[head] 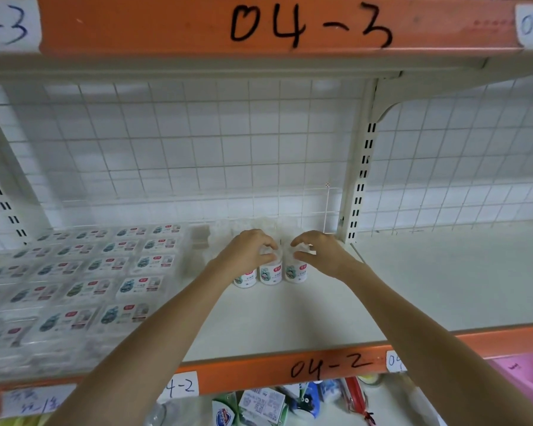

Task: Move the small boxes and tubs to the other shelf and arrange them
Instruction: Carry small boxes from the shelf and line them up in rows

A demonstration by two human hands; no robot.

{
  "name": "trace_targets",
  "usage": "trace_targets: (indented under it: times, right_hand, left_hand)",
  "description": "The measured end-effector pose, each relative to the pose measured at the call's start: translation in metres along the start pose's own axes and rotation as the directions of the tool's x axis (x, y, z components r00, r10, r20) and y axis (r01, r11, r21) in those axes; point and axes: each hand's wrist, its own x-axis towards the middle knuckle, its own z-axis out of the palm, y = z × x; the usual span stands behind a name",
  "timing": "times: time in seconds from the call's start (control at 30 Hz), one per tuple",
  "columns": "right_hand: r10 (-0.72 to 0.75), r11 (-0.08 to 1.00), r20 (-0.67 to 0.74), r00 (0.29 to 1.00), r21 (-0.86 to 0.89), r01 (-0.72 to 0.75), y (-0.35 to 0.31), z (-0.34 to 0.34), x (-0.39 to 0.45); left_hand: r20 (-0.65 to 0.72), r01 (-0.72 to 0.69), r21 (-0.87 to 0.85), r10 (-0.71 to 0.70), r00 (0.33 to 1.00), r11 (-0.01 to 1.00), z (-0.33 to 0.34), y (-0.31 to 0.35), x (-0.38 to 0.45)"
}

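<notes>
Three small round tubs (270,273), smooth white plastic with printed labels, are standing mid-shelf (413,290) as I'm curling my left hand (248,252) and right hand (316,252) around their tops.

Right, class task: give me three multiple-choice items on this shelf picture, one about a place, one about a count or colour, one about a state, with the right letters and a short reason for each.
1. Where do the flat clear boxes lie?
A) left part of the shelf marked 04-2
B) on the floor
C) in the pink bin

2. How many labelled tubs show in the front row under the hands?
A) one
B) three
C) six

3. What is the left hand doing?
A) hanging idle
B) pressing flat on the shelf
C) curling its fingers round a tub top

Answers: 1 A, the boxes lie in rows left of the tubs. 2 B, three labels face the camera. 3 C, its fingers curl round a tub top, as do those of the right hand.
</notes>
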Motion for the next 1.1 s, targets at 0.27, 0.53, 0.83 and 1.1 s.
trace_targets:
  times: [0.27,0.53,0.83,1.1]
  right_hand:
    - [0.038,0.999,-0.027,0.999,0.027,-0.038,0.006,0.008,0.000]
    - [-0.070,0.994,-0.145,0.987,-0.098,0.056,0.008,0.013,0.002]
    - [-0.351,0.931,-0.215,0.911,0.022,0.364,-0.081,0.068,-0.001]
    - [-0.396,0.867,-0.006,0.918,0.328,0.376,-0.156,0.149,-0.031]
  left_hand:
    - [-0.019,0.011,0.015,-0.011,1.000,1.000,0.005,-0.005,0.004]
    - [-0.130,-0.051,0.006,0.051,0.990,0.999,-0.001,-0.005,-0.009]
    - [-0.367,0.091,-0.043,-0.100,0.925,0.995,-0.065,-0.046,-0.147]
    - [-0.515,0.365,-0.026,-0.326,0.793,0.930,-0.093,-0.130,-0.284]
